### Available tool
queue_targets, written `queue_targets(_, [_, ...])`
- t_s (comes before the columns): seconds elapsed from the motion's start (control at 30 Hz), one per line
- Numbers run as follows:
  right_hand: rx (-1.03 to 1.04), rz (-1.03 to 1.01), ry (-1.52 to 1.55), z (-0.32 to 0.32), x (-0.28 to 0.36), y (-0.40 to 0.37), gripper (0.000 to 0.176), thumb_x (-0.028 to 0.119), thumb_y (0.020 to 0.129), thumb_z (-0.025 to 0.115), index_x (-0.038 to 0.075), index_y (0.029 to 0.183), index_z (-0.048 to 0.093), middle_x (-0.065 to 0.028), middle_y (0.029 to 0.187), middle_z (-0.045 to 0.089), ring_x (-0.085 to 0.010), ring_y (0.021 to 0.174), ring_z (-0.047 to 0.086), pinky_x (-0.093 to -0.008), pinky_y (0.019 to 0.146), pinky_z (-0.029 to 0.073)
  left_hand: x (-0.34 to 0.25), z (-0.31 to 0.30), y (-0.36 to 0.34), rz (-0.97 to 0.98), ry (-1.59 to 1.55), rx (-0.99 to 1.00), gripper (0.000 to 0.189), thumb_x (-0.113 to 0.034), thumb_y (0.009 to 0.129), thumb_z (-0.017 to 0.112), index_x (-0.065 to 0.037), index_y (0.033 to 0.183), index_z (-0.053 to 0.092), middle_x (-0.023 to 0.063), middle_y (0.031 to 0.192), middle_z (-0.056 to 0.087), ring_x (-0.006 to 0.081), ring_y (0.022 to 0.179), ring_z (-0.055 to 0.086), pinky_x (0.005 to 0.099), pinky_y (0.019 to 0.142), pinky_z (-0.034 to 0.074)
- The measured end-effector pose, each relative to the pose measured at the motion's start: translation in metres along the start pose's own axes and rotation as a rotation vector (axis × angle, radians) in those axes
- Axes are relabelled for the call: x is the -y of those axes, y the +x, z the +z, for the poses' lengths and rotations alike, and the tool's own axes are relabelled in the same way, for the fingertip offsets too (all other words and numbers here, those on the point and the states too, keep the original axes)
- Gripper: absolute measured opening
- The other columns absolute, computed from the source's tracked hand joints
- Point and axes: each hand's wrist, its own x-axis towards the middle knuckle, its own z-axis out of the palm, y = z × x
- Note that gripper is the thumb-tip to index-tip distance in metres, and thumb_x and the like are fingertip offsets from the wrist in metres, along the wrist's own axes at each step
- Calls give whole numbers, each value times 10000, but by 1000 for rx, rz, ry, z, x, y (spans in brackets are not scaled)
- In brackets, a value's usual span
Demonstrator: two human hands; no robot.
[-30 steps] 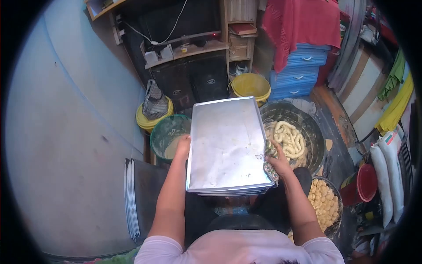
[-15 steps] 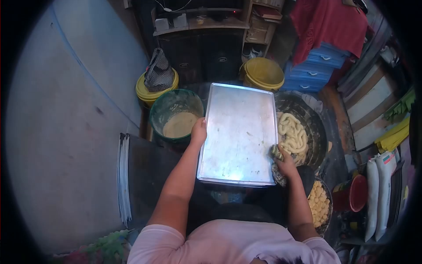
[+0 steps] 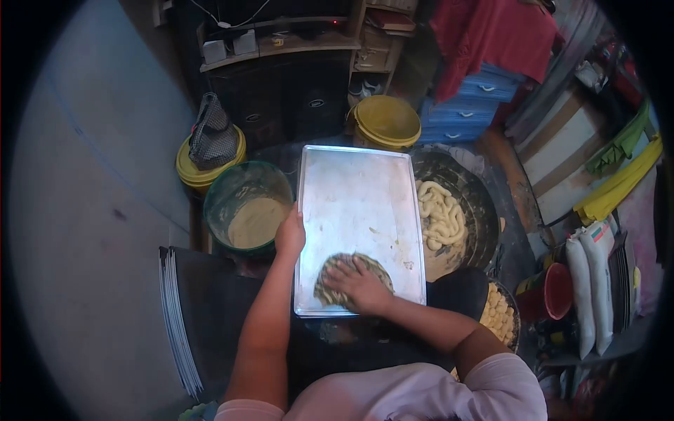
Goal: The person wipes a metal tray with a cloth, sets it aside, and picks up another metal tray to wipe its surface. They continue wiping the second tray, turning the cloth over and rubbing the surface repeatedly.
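Observation:
A flat metal baking tray with a raised rim lies tilted in front of me, seemingly on top of another tray. My left hand is closed on its left edge. Near the tray's lower end, my right hand holds a patterned cloth pressed against the metal, its fingers over the fabric. A few small dark specks show on the tray to the right of the cloth.
A green tub with flour-like powder stands left, a wide black basin with dough ropes right. Small dough pieces fill a container lower right. Stacked trays lean at left. Yellow buckets and blue drawers stand behind.
My right hand has moved from the tray's right edge onto its lower surface, and the cloth is now spread under it. My left hand still grips the left edge. The view has shifted.

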Motion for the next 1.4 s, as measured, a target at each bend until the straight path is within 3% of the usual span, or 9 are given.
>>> queue_targets(0.37, [-487,517,-78,-47,-188,203,550,394,876,516,113,1344,451,-121,1450,355,-264,1374,264,-496,1123,144,-4,-4,-6,4,69,10,390,-238,950,425,-55,1285,507,281,908,620,426,833,606,477,754,470])
queue_targets(0.47, [-540,495,-174,-39,-175,203,548,380,874,534,57,1312,475,-153,1417,393,-282,1354,300,-481,1119,170,-4,-7,-7,-19,78,9,383,-239,946,431,-68,1276,519,277,927,621,421,848,607,476,763,469])
queue_targets(0.57, [-410,150,49,-20,-108,149,499,331,853,587,21,1241,532,-168,1326,489,-316,1284,400,-450,1111,224,4,-1,-5,7,4,-36,374,-244,944,432,-79,1264,534,267,951,623,414,866,608,472,773,469])
queue_targets(0.7, [-5,-151,196,3,-18,52,548,161,770,622,83,1297,495,-118,1379,448,-278,1324,362,-461,1117,225,4,-1,-6,-15,7,-34,373,-250,945,427,-77,1256,539,256,976,623,414,883,606,472,781,467])
queue_targets(0.8, [42,-266,245,-6,-8,30,522,122,742,628,134,1257,544,-116,1372,456,-246,1309,386,-478,1117,228,7,1,-10,14,-1,-21,379,-251,948,424,-76,1269,526,261,973,623,419,881,605,475,786,465])
queue_targets(0.93, [-242,34,109,-19,-78,99,538,63,702,609,152,1230,561,-98,1272,540,-284,1224,468,-468,1093,282,14,6,-8,74,31,-53,383,-240,946,430,-63,1276,514,269,922,629,431,842,611,487,752,478])
queue_targets(1.1, [-361,337,-38,-47,-182,227,529,325,851,554,100,1324,478,-126,1432,379,-260,1353,306,-455,1128,166,7,0,-7,16,45,13,386,-243,953,415,-64,1282,504,274,923,625,418,859,612,495,763,467])
queue_targets(1.27, [-396,312,-128,-34,-152,230,562,326,853,553,51,1333,457,-133,1439,368,-244,1352,311,-449,1132,162,11,5,-7,66,33,-80,364,-239,949,421,-72,1255,530,267,948,622,421,879,602,480,780,461])
queue_targets(1.4, [-216,67,43,-14,-63,140,608,323,837,581,4,1332,433,-151,1382,439,-275,1322,359,-427,1134,175,18,3,-6,13,6,5,373,-221,939,429,-72,1271,514,262,970,619,415,899,598,488,779,462])
